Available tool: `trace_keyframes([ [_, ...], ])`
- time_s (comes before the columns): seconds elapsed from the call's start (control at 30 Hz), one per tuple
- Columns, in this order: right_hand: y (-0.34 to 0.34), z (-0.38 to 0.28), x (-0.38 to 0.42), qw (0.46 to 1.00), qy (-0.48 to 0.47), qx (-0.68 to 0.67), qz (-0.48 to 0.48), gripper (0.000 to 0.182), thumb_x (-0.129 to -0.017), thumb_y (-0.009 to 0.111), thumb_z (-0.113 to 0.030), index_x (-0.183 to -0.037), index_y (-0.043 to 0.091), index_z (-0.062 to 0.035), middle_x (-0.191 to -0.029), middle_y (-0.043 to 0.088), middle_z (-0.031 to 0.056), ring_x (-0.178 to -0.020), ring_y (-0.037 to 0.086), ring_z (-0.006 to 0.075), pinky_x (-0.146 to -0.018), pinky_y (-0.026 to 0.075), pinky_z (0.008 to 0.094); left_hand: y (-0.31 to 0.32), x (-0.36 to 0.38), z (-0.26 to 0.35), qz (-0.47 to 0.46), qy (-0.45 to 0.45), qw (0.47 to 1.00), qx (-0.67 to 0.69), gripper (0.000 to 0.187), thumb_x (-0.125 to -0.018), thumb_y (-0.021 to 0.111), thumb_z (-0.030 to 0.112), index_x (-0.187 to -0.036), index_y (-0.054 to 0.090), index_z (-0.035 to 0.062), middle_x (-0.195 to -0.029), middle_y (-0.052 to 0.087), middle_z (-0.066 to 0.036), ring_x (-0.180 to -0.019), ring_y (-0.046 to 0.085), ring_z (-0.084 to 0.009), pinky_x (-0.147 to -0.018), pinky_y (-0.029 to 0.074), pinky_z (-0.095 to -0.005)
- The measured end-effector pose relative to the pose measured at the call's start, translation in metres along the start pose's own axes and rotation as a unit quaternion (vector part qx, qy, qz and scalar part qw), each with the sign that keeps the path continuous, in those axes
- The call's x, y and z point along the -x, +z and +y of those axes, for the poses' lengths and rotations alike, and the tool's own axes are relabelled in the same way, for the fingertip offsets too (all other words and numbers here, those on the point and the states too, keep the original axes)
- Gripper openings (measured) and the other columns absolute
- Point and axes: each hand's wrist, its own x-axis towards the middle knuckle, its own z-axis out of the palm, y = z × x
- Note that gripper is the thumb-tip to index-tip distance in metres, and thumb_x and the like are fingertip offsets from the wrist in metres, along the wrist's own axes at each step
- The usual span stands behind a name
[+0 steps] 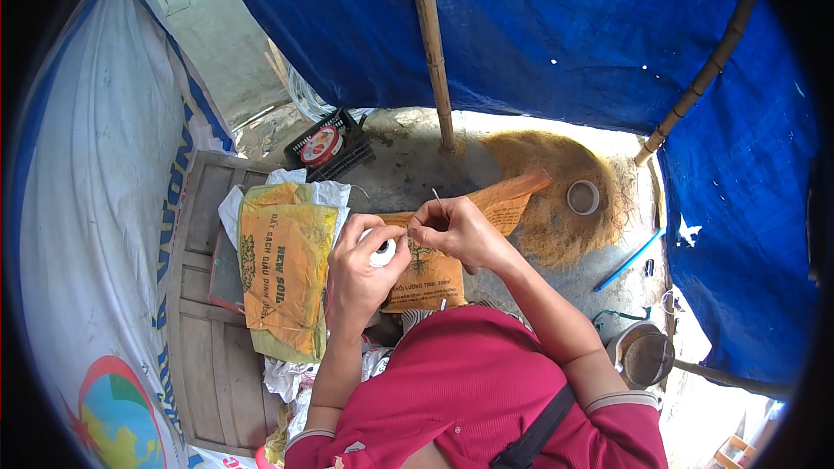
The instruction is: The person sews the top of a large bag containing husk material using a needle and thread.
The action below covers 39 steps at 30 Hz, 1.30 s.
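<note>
Pinching a thin pale needle-like sliver (437, 200) between fingertips, the right hand (456, 230) holds it nearly upright, its long axis running up and slightly left, tip pointing away from the person. The left hand (360, 265) is clenched around a small white spool (382, 254) just beside it. Both hover above an orange printed paper bag (434, 278) lying flat; a larger orange soil sack (285, 269) rests on the wooden plank platform (204, 356) to the left

White spool (382, 254) mostly hidden in left hand (360, 274); needle tip (436, 195) too small.
</note>
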Motion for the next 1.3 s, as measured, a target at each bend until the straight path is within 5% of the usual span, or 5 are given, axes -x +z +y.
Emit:
trace_keyframes([
  [0.3, 0.005, -0.001, 0.001, 0.998, -0.021, -0.051, 0.041, 0.012, -0.081, 0.059, -0.009, -0.078, 0.061, 0.0018, -0.066, 0.059, 0.0037, -0.057, 0.05, 0.0059, -0.052, 0.043, 0.024, -0.001, 0.001, -0.003, 0.009, -0.079, 0.993, 0.088, 0.013, -0.067, 0.068, -0.003, -0.078, 0.065, 0.0016, -0.081, 0.057, -0.007, -0.075, 0.057, -0.017, -0.069, 0.045, -0.0278],
  [0.47, 0.011, -0.008, 0.007, 0.961, -0.203, 0.157, 0.102, 0.009, -0.079, 0.064, -0.005, -0.082, 0.059, 0.0021, -0.068, 0.056, 0.0061, -0.058, 0.054, 0.0111, -0.054, 0.044, 0.0265, 0.002, 0.002, -0.012, 0.003, -0.128, 0.977, 0.168, 0.008, -0.07, 0.067, -0.001, -0.078, 0.063, -0.0007, -0.081, 0.058, -0.007, -0.078, 0.056, -0.0157, -0.074, 0.044, -0.0275],
  [0.6, 0.016, -0.005, 0.005, 0.952, -0.207, 0.188, 0.123, 0.01, -0.075, 0.064, -0.007, -0.081, 0.061, 0.0005, -0.076, 0.059, 0.0134, -0.069, 0.06, 0.0314, -0.062, 0.047, 0.0385, 0.003, 0.003, -0.011, -0.001, -0.136, 0.973, 0.189, 0.008, -0.071, 0.067, -0.001, -0.078, 0.062, -0.0006, -0.081, 0.058, -0.006, -0.079, 0.056, -0.0152, -0.076, 0.043, -0.0283],
  [1.23, 0.019, 0.003, 0.004, 0.935, -0.237, 0.203, 0.168, 0.012, -0.076, 0.065, -0.01, -0.083, 0.058, -0.0025, -0.081, 0.057, 0.0102, -0.069, 0.061, 0.0306, -0.06, 0.049, 0.0384, 0.014, 0.003, -0.011, 0.033, -0.126, 0.971, 0.199, 0.005, -0.074, 0.066, 0.0, -0.077, 0.062, -0.0011, -0.082, 0.057, -0.005, -0.078, 0.055, -0.0125, -0.073, 0.043, -0.0262],
  [1.3, 0.017, 0.003, 0.003, 0.929, -0.256, 0.206, 0.171, 0.011, -0.075, 0.066, -0.001, -0.083, 0.059, 0.0013, -0.077, 0.057, 0.0107, -0.067, 0.062, 0.0241, -0.058, 0.049, 0.032, 0.015, 0.003, -0.013, 0.027, -0.124, 0.971, 0.202, 0.005, -0.074, 0.066, 0.0, -0.077, 0.062, -0.001, -0.082, 0.057, -0.005, -0.078, 0.055, -0.0125, -0.074, 0.043, -0.0261],
])
